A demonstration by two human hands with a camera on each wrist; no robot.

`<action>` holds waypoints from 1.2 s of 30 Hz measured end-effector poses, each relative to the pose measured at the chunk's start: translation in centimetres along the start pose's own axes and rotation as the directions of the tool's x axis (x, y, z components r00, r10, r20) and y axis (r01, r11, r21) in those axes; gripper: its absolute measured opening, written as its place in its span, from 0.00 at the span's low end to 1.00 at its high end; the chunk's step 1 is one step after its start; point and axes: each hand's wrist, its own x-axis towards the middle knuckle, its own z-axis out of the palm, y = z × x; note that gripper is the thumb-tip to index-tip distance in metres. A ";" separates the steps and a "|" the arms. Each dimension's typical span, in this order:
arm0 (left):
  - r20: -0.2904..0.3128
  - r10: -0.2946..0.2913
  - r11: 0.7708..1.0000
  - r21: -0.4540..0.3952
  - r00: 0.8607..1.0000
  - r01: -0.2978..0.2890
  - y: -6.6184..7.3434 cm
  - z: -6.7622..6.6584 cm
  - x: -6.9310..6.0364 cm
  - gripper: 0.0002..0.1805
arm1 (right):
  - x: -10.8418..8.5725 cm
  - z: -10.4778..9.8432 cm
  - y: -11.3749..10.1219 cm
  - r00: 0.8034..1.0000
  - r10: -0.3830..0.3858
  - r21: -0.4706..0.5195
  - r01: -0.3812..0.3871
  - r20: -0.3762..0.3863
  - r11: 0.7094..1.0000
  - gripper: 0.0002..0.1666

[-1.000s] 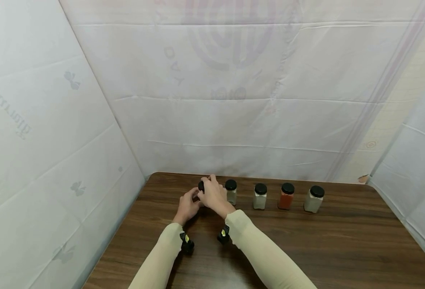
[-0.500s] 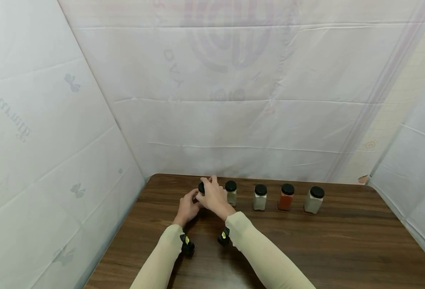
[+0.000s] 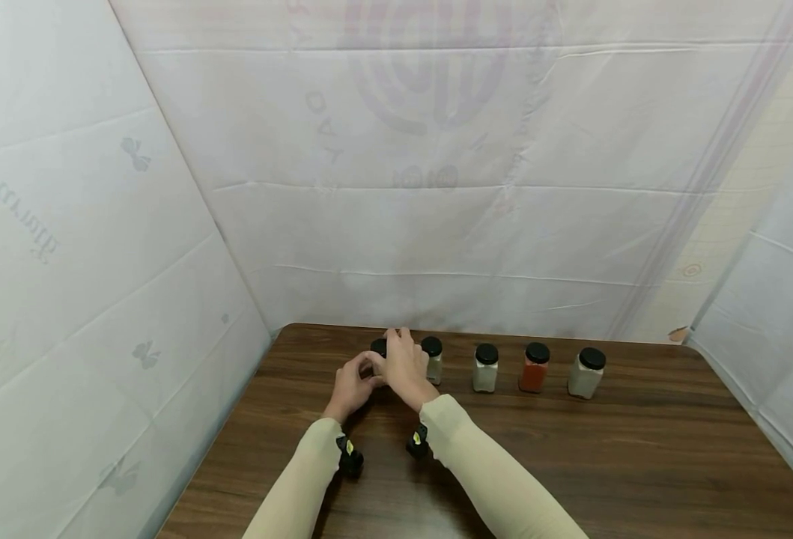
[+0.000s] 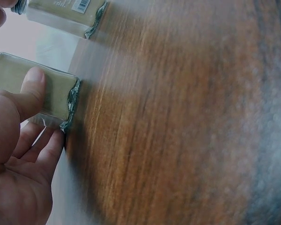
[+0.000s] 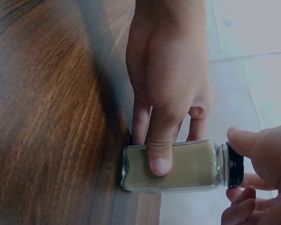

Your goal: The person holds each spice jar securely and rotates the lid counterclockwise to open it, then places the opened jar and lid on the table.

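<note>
A glass jar of greenish-tan powder [image 4: 54,93] stands at the back left of the table. My left hand [image 3: 350,385] grips its body, the thumb flat on one side in the left wrist view. In the right wrist view the thumb and fingers of my right hand [image 5: 271,164] pinch the rim of its black lid [image 5: 235,165], which sits on the neck. The head view shows that lid [image 3: 379,346] partly behind the hands. Just right of my right hand is a similar jar [image 3: 434,368], close but apart from the held one.
Further right along the wooden table [image 3: 639,449] stand a jar of pale powder [image 3: 485,376], a jar of red powder [image 3: 534,374] and another pale one [image 3: 583,379], all black-lidded. A white sheet wall [image 3: 436,224] rises behind the back edge.
My right hand's fingers have shifted slightly right from over the lid, so more of its top shows. My left hand stays at the jar's body.
</note>
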 end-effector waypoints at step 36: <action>0.013 0.004 0.998 -0.057 1.000 -0.003 -0.1 0.0 0.3 0.23 | 0.0 -0.7 0.1 0.989 -0.111 0.068 0.105 0.098 0.992 0.26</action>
